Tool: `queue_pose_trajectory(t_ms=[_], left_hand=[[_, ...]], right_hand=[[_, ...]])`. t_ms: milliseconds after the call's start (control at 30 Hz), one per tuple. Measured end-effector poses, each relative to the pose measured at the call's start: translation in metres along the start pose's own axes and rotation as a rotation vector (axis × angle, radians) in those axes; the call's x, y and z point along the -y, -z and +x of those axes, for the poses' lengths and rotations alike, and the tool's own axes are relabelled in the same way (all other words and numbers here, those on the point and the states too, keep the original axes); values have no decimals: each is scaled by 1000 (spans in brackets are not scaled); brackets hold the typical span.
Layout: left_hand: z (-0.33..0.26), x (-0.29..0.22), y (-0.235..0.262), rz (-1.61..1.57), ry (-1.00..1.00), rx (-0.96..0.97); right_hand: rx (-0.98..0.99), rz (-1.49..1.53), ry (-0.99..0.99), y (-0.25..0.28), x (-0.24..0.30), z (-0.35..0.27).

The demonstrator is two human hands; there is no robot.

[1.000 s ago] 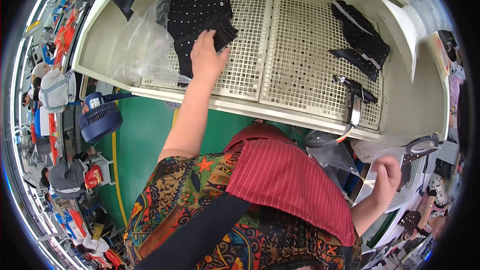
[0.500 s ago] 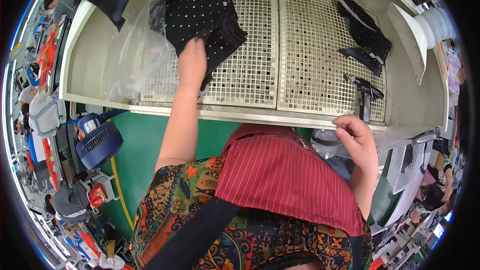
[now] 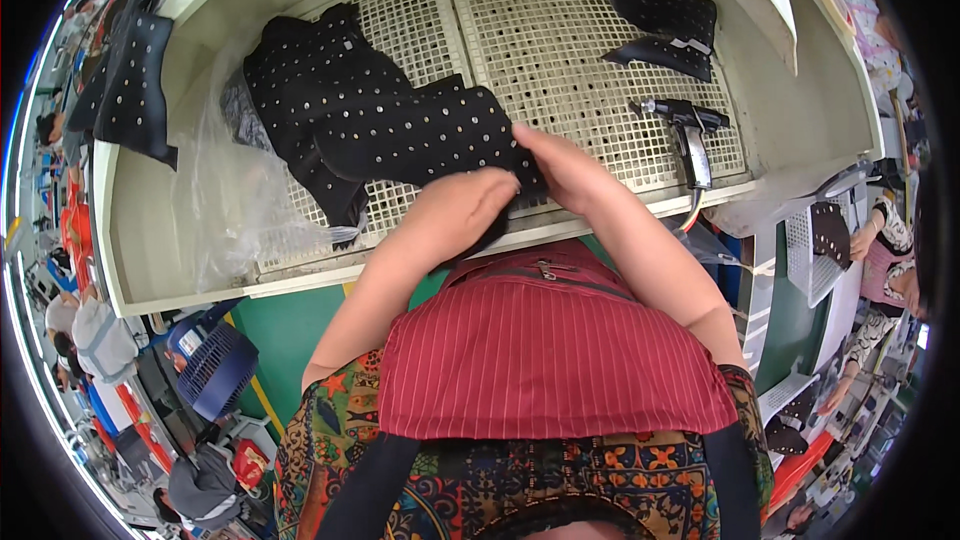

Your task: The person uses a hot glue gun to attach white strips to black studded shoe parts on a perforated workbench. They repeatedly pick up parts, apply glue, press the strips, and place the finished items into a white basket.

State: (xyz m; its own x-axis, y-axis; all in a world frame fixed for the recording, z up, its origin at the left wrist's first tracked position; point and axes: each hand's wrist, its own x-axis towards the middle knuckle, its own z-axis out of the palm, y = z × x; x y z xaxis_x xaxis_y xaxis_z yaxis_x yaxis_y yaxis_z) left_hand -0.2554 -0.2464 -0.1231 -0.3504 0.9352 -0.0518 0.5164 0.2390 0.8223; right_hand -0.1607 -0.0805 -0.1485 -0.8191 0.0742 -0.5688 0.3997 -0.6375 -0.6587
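Both my hands are on the near edge of a black fabric piece dotted with shiny studs, stretched over the grated bench. My left hand is closed on its near edge, fingers curled. Just right of it, my right hand grips the right end, with the thumb along the top. The piece's left end lies over a stack of similar black studded fabric pieces at the left of the grate. Beneath that stack is crumpled clear plastic.
A black and silver air gun with a hose lies on the right grate. Beyond it are more black pieces. The pale bench wall surrounds the grate. A blue fan stands lower left. Another person's hand works at far right.
My left hand has drawn a studded piece off the stack, toward me and to the right. My right hand has come in from the front edge and taken its right end. The view has shifted right.
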Motion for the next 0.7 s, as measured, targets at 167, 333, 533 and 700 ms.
queue_pose_trajectory(t_ms=[167, 333, 533, 700], left_hand=[[56, 17, 21, 102, -2, -182], [114, 66, 62, 744, 330, 21], [137, 59, 68, 795, 572, 288], [131, 61, 62, 901, 467, 267]], right_hand=[[-150, -409, 92, 18, -29, 14], [-173, -436, 75, 19, -43, 12], [-175, -531, 72, 24, -40, 9], [-174, -567, 67, 19, -29, 3]])
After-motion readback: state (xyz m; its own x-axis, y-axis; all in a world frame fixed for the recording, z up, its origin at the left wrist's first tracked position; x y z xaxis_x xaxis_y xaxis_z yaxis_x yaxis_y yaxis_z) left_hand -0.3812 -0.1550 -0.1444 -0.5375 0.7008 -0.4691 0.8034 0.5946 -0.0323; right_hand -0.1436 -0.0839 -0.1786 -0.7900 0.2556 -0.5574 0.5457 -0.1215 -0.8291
